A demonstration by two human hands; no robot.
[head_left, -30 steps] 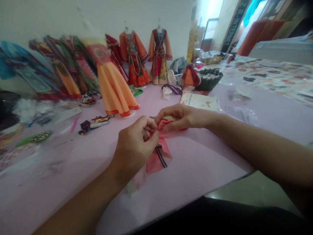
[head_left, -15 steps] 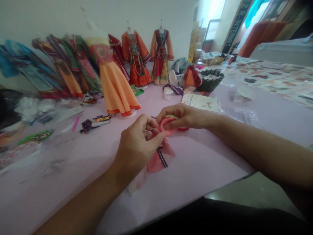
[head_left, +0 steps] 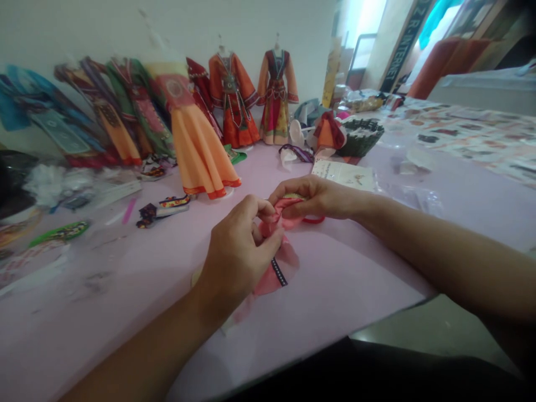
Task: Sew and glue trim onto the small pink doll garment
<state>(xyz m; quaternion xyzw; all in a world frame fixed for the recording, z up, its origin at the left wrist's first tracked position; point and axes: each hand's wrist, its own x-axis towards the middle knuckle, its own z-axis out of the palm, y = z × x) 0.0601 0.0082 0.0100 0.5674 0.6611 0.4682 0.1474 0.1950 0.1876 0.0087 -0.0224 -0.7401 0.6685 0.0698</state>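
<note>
Several fingers of the right hand (head_left: 318, 196) pinch a fold of cloth (head_left: 288, 259) against the thumb. On the other side of that fold, the thumb and forefinger of the left hand (head_left: 237, 245) bend inward, tips slightly apart and at the cloth; whether they grip it, I cannot tell. The cloth is pink, bunched between both hands, and its lower part hangs or lies just below the left thumb, with a dark, dotted trim (head_left: 280, 272) across it. A red loop (head_left: 314, 220) shows just under the right hand.

Around them spreads the pale purple table (head_left: 347, 279). Beyond the right wrist lies a white card (head_left: 347, 174), partly hidden by the arm. To the left of the hands are some ribbons (head_left: 163, 209), with a pink strip (head_left: 129, 211) and a green oval (head_left: 61, 233) farther out.

Behind the ribbons stands an orange dress (head_left: 203, 148), its hem near the table. More small dresses (head_left: 234, 100) line the wall (head_left: 251, 19). Right of these sits a dark green basket (head_left: 360, 137), close to a red and orange cloth piece (head_left: 328, 131). Clear plastic (head_left: 58, 181) lies heaped at far left, somewhat blurred.
</note>
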